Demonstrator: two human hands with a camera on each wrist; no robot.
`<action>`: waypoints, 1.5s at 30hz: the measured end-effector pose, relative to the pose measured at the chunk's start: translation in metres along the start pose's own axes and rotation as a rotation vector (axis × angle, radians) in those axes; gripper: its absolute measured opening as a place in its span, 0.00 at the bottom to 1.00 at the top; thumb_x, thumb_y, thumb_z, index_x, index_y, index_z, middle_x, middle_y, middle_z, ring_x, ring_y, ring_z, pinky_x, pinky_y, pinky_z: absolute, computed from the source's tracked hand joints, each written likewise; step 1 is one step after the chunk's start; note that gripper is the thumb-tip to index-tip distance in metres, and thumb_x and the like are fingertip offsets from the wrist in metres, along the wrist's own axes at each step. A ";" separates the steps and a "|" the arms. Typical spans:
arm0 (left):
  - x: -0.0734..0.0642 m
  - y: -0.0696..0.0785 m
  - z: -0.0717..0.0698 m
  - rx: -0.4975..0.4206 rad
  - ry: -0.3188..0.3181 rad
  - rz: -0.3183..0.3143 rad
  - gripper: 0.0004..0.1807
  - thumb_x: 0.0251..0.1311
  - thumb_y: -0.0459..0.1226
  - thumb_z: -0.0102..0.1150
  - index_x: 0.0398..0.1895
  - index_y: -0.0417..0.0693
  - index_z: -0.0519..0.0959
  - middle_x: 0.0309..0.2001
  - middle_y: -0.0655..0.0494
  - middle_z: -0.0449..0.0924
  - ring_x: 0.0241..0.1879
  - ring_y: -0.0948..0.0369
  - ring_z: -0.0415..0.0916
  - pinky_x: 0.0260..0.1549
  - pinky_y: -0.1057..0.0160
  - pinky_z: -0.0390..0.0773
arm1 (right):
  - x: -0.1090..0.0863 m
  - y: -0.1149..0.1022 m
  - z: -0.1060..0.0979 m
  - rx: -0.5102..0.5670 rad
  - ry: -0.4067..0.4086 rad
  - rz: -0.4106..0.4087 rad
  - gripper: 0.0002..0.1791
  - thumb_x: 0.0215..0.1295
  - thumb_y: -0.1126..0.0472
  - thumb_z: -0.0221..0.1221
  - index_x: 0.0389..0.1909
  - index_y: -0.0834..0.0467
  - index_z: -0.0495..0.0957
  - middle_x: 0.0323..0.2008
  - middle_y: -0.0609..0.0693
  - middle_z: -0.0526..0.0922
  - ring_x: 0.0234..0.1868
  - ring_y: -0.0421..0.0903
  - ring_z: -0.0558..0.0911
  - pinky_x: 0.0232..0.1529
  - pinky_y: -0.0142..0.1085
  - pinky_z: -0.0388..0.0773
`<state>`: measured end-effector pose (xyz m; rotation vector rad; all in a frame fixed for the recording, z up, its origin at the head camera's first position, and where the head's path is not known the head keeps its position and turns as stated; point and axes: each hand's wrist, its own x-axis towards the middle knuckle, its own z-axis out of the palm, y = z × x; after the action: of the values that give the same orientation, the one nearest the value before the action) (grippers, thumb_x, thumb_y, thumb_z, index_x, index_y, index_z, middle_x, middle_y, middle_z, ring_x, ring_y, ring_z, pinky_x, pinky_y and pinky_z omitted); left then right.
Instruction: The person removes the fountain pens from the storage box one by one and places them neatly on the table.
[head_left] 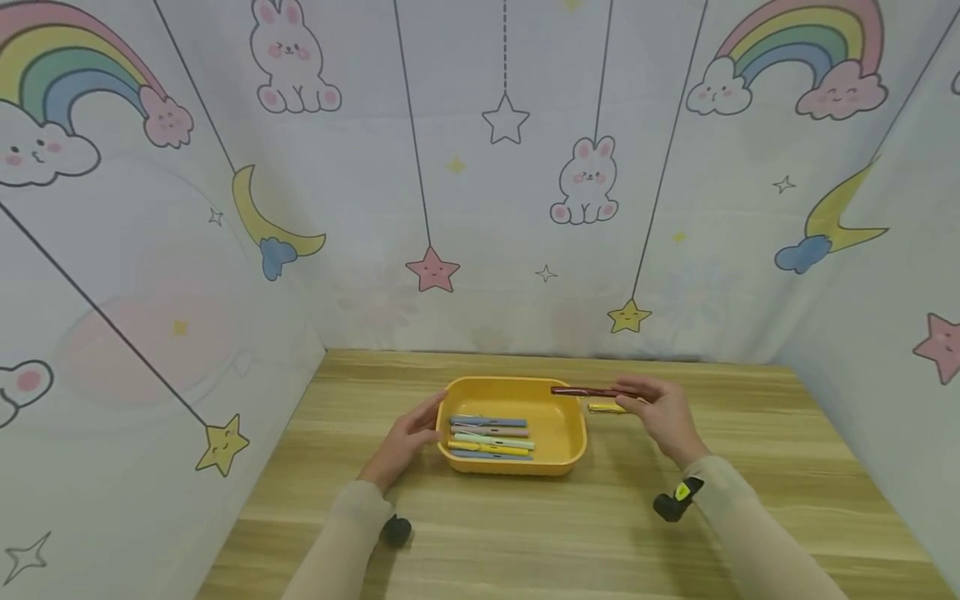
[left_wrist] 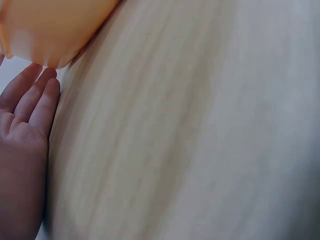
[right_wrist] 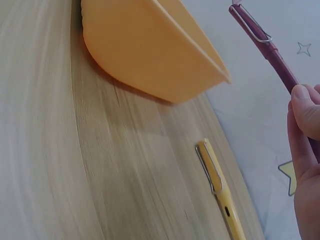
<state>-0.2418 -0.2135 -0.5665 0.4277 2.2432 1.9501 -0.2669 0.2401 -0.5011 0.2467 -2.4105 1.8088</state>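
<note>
My right hand [head_left: 662, 417] pinches a dark red pen [head_left: 581, 391] between thumb and fingers; its clip end reaches over the right rim of a yellow plastic basin [head_left: 558, 469]. In the right wrist view the pen [right_wrist: 272, 55] is held up beside the basin [right_wrist: 145, 50], its silver clip showing. At the basin's left end, my left hand [head_left: 403, 442] touches the outer wall, and the left wrist view shows fairly straight fingers [left_wrist: 44, 102] there. Several pens lie side by side inside, among them a yellow one [head_left: 487, 447] and a pale green one [head_left: 495, 441].
A yellow pen [right_wrist: 222, 192] with a silver clip lies on the wood-grain table [head_left: 525, 533], right of the basin and below my right hand. Printed cloth walls [head_left: 480, 208] with rabbits, stars and rainbows stand behind and on both sides of the table.
</note>
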 end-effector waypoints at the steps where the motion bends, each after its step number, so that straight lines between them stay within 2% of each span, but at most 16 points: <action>1: 0.000 -0.001 0.000 0.000 0.000 -0.002 0.38 0.71 0.32 0.60 0.83 0.53 0.62 0.82 0.51 0.59 0.81 0.49 0.56 0.78 0.46 0.57 | -0.001 0.001 -0.003 0.000 0.005 0.006 0.20 0.68 0.68 0.68 0.59 0.69 0.83 0.50 0.58 0.90 0.44 0.32 0.88 0.46 0.29 0.86; 7: 0.000 -0.004 -0.001 -0.011 -0.004 0.010 0.38 0.71 0.32 0.60 0.82 0.52 0.62 0.82 0.50 0.59 0.81 0.49 0.55 0.78 0.48 0.57 | -0.006 0.009 -0.020 -0.017 0.029 0.026 0.22 0.70 0.64 0.68 0.62 0.70 0.80 0.52 0.60 0.89 0.45 0.31 0.87 0.47 0.26 0.85; 15: 0.000 -0.002 -0.001 -0.027 -0.006 0.014 0.38 0.71 0.31 0.59 0.83 0.51 0.62 0.82 0.49 0.59 0.81 0.48 0.55 0.78 0.44 0.55 | -0.014 0.019 -0.041 -0.069 0.051 0.033 0.24 0.72 0.58 0.67 0.64 0.66 0.80 0.51 0.45 0.90 0.47 0.29 0.86 0.48 0.24 0.83; 18: 0.000 -0.001 -0.001 -0.026 -0.004 0.015 0.38 0.71 0.30 0.59 0.83 0.51 0.62 0.81 0.49 0.60 0.80 0.48 0.56 0.78 0.44 0.56 | -0.016 0.023 -0.046 -0.079 0.068 0.029 0.24 0.72 0.58 0.67 0.63 0.65 0.81 0.50 0.43 0.90 0.48 0.29 0.85 0.49 0.22 0.82; 26: 0.002 -0.003 -0.002 -0.022 -0.003 0.015 0.38 0.70 0.31 0.60 0.82 0.54 0.63 0.81 0.51 0.61 0.80 0.50 0.58 0.77 0.47 0.58 | -0.023 0.035 -0.053 -0.141 0.069 0.024 0.22 0.70 0.62 0.68 0.60 0.68 0.82 0.52 0.60 0.89 0.46 0.28 0.86 0.47 0.21 0.82; 29: 0.001 -0.003 -0.001 -0.022 -0.012 0.026 0.38 0.70 0.31 0.60 0.82 0.54 0.63 0.81 0.50 0.61 0.80 0.49 0.58 0.77 0.46 0.57 | -0.025 0.044 -0.054 -0.150 0.063 0.022 0.22 0.69 0.63 0.69 0.59 0.70 0.82 0.50 0.62 0.89 0.45 0.27 0.86 0.45 0.22 0.83; 34: 0.000 -0.003 -0.001 -0.029 -0.021 0.036 0.38 0.70 0.31 0.59 0.83 0.52 0.62 0.82 0.48 0.59 0.81 0.47 0.56 0.77 0.43 0.55 | -0.025 0.058 -0.054 -0.124 0.044 0.007 0.21 0.68 0.67 0.68 0.59 0.71 0.82 0.49 0.65 0.89 0.45 0.32 0.88 0.44 0.24 0.84; 39: -0.001 -0.003 -0.001 -0.029 -0.007 0.019 0.38 0.71 0.30 0.59 0.82 0.53 0.62 0.81 0.50 0.60 0.80 0.48 0.57 0.78 0.44 0.56 | -0.024 0.065 -0.053 -0.185 0.038 0.001 0.20 0.68 0.68 0.68 0.58 0.70 0.83 0.48 0.64 0.90 0.46 0.38 0.90 0.43 0.23 0.83; 45: 0.000 -0.003 0.000 -0.026 -0.001 0.013 0.37 0.71 0.30 0.59 0.82 0.55 0.63 0.81 0.53 0.61 0.80 0.50 0.58 0.78 0.45 0.57 | -0.024 0.066 -0.052 -0.208 0.028 -0.011 0.19 0.66 0.71 0.69 0.58 0.70 0.83 0.47 0.64 0.90 0.43 0.32 0.88 0.42 0.23 0.83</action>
<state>-0.2418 -0.2142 -0.5691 0.4414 2.2180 1.9825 -0.2564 0.3091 -0.5536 0.2117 -2.5463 1.5308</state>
